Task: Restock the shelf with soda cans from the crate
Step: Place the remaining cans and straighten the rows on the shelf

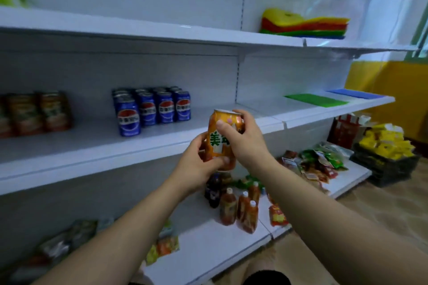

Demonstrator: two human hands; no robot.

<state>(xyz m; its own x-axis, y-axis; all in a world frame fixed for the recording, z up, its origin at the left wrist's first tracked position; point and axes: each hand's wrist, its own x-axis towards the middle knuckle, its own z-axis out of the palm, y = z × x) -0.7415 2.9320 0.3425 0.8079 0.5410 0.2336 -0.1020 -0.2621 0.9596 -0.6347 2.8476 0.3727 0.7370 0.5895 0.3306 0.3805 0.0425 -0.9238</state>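
Up close, in the middle of the frame, both hands hold one shiny orange metal soda can (217, 143) upright. The left hand (196, 164) curls round its bottom, and the right hand (245, 143) wraps round its top. The can is in the air, in front of the white metal middle shelf (92, 146). Farther back, left of middle, round blue soda cans (152, 109) stand in rows on that shelf.

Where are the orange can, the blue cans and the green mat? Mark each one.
orange can (218, 143): head view, on its green-lettered label.
blue cans (148, 111): head view, on a front-row can's logo.
green mat (316, 100): head view, on its flat middle.
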